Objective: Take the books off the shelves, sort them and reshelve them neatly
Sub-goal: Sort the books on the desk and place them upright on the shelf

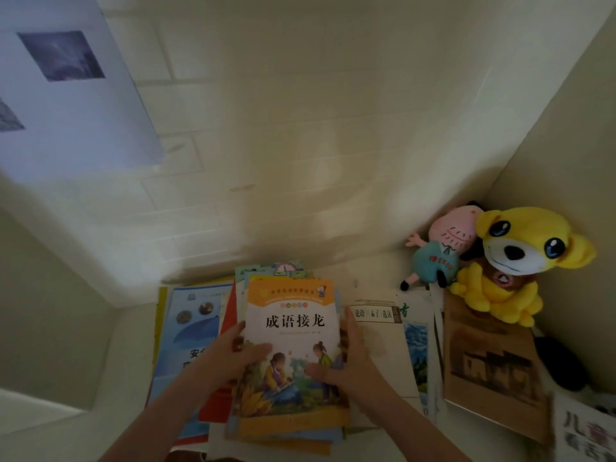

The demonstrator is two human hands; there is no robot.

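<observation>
Both grips are clamped on the same stack of books [293, 321]. The left grip [233, 355] curls round its left edge with the thumb on the orange top cover, and the right grip [346, 365] holds the right edge the same way. The stack is between the 2 grips and lies over other books on the pale desk [130, 361]. I cannot tell whether it is lifted or resting.

Just left of the left grip, a blue book [190, 328] lies flat, partly under the stack. Just right of the right grip is a white book [383, 345], with more covers fanned beside it. Further right is a brown book [490, 361]. Beyond it, in the corner, a yellow plush toy [513, 261] and a pink plush toy [440, 248] sit together.

By my judgement the task is about midway. The books seem to be off the shelves and lie in loose groups, so sorting looks underway. The edges are ragged, no shelf is in view, and nothing is reshelved here.
</observation>
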